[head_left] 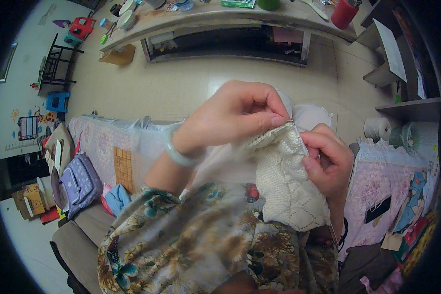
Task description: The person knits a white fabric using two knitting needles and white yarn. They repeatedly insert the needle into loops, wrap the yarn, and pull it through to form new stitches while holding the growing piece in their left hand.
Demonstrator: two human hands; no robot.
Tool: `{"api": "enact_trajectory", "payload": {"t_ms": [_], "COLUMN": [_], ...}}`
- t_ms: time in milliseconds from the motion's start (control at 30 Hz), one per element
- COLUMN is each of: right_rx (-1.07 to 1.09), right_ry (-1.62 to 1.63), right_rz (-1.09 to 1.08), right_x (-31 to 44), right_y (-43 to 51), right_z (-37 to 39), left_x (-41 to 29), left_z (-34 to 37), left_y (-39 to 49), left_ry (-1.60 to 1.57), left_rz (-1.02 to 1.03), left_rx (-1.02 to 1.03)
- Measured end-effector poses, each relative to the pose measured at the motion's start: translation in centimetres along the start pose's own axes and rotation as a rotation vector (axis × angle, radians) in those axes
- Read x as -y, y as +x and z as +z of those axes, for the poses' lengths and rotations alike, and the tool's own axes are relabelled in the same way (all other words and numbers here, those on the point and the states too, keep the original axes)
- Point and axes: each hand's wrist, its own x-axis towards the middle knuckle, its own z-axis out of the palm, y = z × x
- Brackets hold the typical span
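A cream knitted piece (290,194) with a diamond lace pattern hangs between my hands, above my lap. My left hand (242,114), with a pale bangle (178,152) on its wrist, pinches the top corner of the knitting between thumb and forefinger. What looks like the tip of a thin knitting needle shows at those fingertips. Lower and to the right, my right hand (329,160) grips the gathered right edge of the knitting near its top. Most of the needle is hidden by the fingers and the stitches.
Ahead stands a long table (213,33) bearing bowls (126,19) and a red bottle (345,14). To the right, a cone of yarn (377,128) stands behind the sofa cover (371,187), where a dark phone (377,210) lies with a white cord. A purple backpack (79,182) rests on the left.
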Motion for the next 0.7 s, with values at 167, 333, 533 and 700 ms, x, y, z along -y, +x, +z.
{"api": "enact_trajectory", "payload": {"t_ms": [167, 333, 533, 700], "right_rx": [-0.017, -0.007, -0.018, 0.0], "right_ry": [0.001, 0.021, 0.03, 0.026], "right_rz": [0.002, -0.004, -0.001, 0.01], "right_x": [0.05, -0.05, -0.26, -0.32], "right_y": [-0.02, 0.07, 0.03, -0.03], "right_z": [0.08, 0.04, 0.19, 0.07], "left_x": [0.13, 0.13, 0.35, 0.46], "left_z": [0.08, -0.1, -0.49, -0.82], "left_y": [-0.22, -0.45, -0.4, -0.18], "left_ry": [-0.032, -0.051, -0.043, 0.002], "left_rz": [-0.024, -0.021, 0.022, 0.03], "left_rx": [-0.006, -0.006, 0.032, 0.08]}}
